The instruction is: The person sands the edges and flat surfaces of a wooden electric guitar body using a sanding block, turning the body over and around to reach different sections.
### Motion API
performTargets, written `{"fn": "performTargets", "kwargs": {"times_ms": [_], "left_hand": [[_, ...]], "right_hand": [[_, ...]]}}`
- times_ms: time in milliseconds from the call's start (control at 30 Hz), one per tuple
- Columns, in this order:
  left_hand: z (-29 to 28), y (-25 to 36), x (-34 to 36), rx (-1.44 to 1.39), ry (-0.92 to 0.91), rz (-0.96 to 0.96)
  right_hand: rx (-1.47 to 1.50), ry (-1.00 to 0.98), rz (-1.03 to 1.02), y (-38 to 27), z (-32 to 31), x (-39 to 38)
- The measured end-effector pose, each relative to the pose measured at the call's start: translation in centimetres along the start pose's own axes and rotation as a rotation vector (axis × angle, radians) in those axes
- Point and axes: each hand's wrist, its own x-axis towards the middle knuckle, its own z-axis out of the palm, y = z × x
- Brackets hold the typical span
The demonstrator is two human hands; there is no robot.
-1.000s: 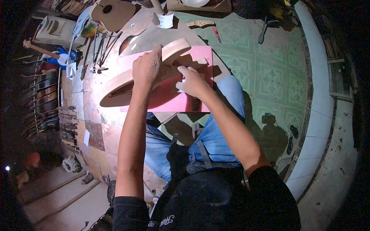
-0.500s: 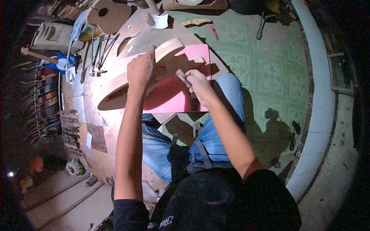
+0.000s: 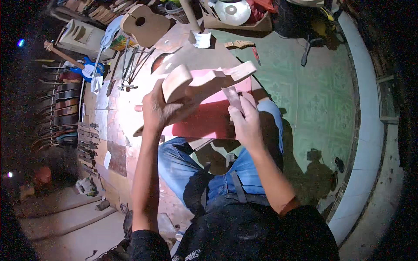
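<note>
An unfinished pale wooden guitar body (image 3: 175, 83) with curved horns is held tilted above a pink board (image 3: 202, 122) over my lap. My left hand (image 3: 154, 111) grips the body at its left, fingers wrapped round the edge. My right hand (image 3: 246, 122), below the body's right-hand horn, holds a small flat grey-brown strip (image 3: 231, 95), which looks like folded sandpaper, between thumb and fingers. The strip is angled up toward the wood; whether it touches cannot be told.
An acoustic guitar body (image 3: 150, 26), blue guitar (image 3: 93, 71), thin tools (image 3: 128, 69), guitar neck (image 3: 239, 45), red-handled tool (image 3: 256, 55) and dark tool (image 3: 307, 52) lie around. Guitars (image 3: 67, 95) line the left; a box (image 3: 257, 21) stands at the back.
The guitar body has turned, bringing its right end higher and further right. My right hand has moved right and slightly down, with the flat strip now pointing upward.
</note>
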Motion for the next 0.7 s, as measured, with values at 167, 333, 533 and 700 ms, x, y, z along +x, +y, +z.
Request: {"fn": "performTargets", "kwargs": {"times_ms": [167, 333, 533, 700], "left_hand": [[-0.4, -0.4, -4.6, -0.151, 0.186, -0.07], [-0.6, -2.0, -7.9, -0.174, 0.313, -0.082], [-0.5, -3.0, -10.3, -0.287, 0.393, -0.08], [0.3, -1.3, -11.5, -0.42, 0.533, -0.073]], "right_hand": [[0.071, -0.262, -0.137, -5.7, 1.4, -1.6], [-0.558, -0.538, -0.248, -5.1, 3.9, -2.3], [-0.738, -0.634, -0.246, -6.3, 6.7, -2.9], [-0.73, -0.618, -0.272, -9.3, 6.4, -2.8]]}}
